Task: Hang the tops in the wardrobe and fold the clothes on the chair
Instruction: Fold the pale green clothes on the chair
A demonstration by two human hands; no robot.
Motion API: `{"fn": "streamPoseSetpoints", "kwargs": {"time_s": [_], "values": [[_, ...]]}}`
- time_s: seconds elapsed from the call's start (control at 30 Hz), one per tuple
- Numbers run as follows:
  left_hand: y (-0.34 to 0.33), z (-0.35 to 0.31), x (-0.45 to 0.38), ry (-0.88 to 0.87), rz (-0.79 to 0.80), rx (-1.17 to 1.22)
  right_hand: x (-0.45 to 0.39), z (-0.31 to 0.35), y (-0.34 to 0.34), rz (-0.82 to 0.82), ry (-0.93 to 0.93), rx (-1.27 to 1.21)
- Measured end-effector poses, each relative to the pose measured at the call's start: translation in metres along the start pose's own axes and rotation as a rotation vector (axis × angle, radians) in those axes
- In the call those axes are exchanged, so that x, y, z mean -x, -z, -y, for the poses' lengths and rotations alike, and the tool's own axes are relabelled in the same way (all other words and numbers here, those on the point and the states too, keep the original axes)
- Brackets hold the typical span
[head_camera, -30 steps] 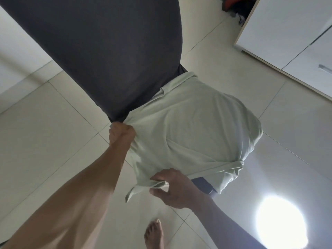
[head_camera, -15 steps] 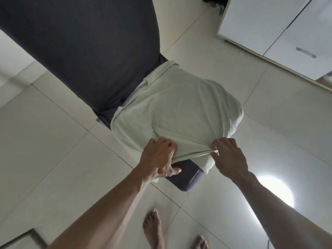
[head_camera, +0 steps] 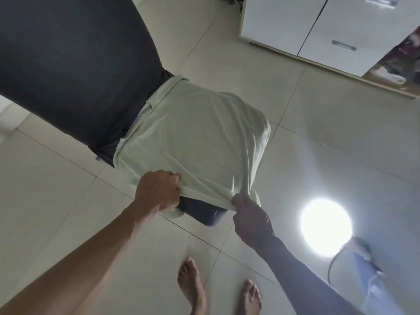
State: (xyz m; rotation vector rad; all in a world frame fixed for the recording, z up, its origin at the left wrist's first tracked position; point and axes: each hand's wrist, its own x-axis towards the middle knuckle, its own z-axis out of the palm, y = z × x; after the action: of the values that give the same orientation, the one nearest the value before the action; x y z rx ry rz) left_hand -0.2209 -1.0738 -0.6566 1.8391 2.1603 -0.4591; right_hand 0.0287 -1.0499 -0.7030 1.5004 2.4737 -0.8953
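A pale green top (head_camera: 193, 142) lies spread over the seat of a dark grey chair (head_camera: 75, 64), with its collar toward the chair's backrest. My left hand (head_camera: 158, 192) is shut on the top's near left edge. My right hand (head_camera: 247, 212) pinches the near right edge, and the cloth is pulled taut between the two. Below that edge the chair's front corner (head_camera: 204, 212) shows. Something bluish peeks out under the top near the collar.
A white wardrobe (head_camera: 318, 26) with handled doors stands at the far right; past its right side an open part shows things inside. My bare feet (head_camera: 193, 285) stand on the tiled floor, which reflects a bright lamp (head_camera: 326, 226). A light blue garment (head_camera: 372, 283) lies at the right.
My left hand has left the top's far left corner and come to its near edge. My right hand has shifted right along that edge. The top now lies flatter over the seat.
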Motion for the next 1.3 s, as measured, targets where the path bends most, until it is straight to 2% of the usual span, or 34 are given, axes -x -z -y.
{"fn": "streamPoseSetpoints", "kwargs": {"time_s": [0.2,0.37,0.47,0.5,0.6,0.63,0.67,0.7,0.73,0.77,0.8,0.83,0.87,0.9,0.93,0.97,1.0,1.13,1.23,1.3], "values": [[-0.001,0.036,0.018,-0.026,0.125,-0.129,0.032,0.008,-0.029,-0.016,-0.285,-0.027],[0.000,0.058,0.017,0.047,0.269,-0.184,0.064,0.010,-0.046,0.113,-0.344,-0.082],[-0.001,0.053,0.023,-0.003,0.339,-0.295,0.074,0.018,-0.050,0.155,-0.327,-0.102],[0.013,0.058,0.024,-0.021,0.307,-0.287,0.076,0.021,-0.051,0.161,-0.333,-0.116],[0.028,0.075,0.007,0.102,0.347,-0.254,0.076,0.031,-0.050,0.208,-0.367,-0.149],[0.016,0.067,0.006,0.109,0.355,-0.264,0.075,0.032,-0.051,0.229,-0.355,-0.145],[-0.037,0.049,0.018,0.112,0.299,-0.167,0.075,0.033,-0.051,0.249,-0.347,-0.144],[-0.125,0.020,0.031,0.212,0.209,-0.075,0.075,0.034,-0.050,0.258,-0.347,-0.150],[-0.220,-0.019,0.043,0.319,0.219,0.112,0.074,0.035,-0.047,0.271,-0.359,-0.161],[-0.270,-0.042,0.052,0.376,0.160,0.263,0.073,0.035,-0.044,0.279,-0.377,-0.173],[-0.285,-0.042,0.049,0.358,0.099,0.268,0.071,0.033,-0.039,0.293,-0.390,-0.183],[-0.266,-0.020,0.037,0.275,0.010,0.146,0.068,0.031,-0.034,0.311,-0.390,-0.192],[-0.196,0.023,0.015,0.223,0.068,0.001,0.064,0.027,-0.030,0.339,-0.385,-0.205],[-0.060,0.066,-0.018,0.179,0.110,-0.045,0.058,0.021,-0.025,0.360,-0.376,-0.219],[0.018,0.073,-0.041,0.301,0.112,0.118,0.051,0.014,-0.021,0.373,-0.368,-0.227],[0.036,0.097,-0.041,0.399,0.086,0.052,0.044,0.007,-0.015,0.372,-0.366,-0.227],[0.033,0.105,-0.032,0.415,-0.005,-0.065,0.036,-0.002,-0.009,0.357,-0.371,-0.222],[0.037,0.088,-0.038,0.314,-0.025,-0.169,0.012,-0.032,0.016,0.308,-0.415,-0.185],[0.046,0.099,-0.065,0.360,-0.125,-0.083,-0.005,-0.048,0.019,0.313,-0.438,-0.137],[0.052,0.094,-0.084,0.307,-0.183,-0.060,-0.019,-0.056,0.014,0.318,-0.465,-0.136]]}}
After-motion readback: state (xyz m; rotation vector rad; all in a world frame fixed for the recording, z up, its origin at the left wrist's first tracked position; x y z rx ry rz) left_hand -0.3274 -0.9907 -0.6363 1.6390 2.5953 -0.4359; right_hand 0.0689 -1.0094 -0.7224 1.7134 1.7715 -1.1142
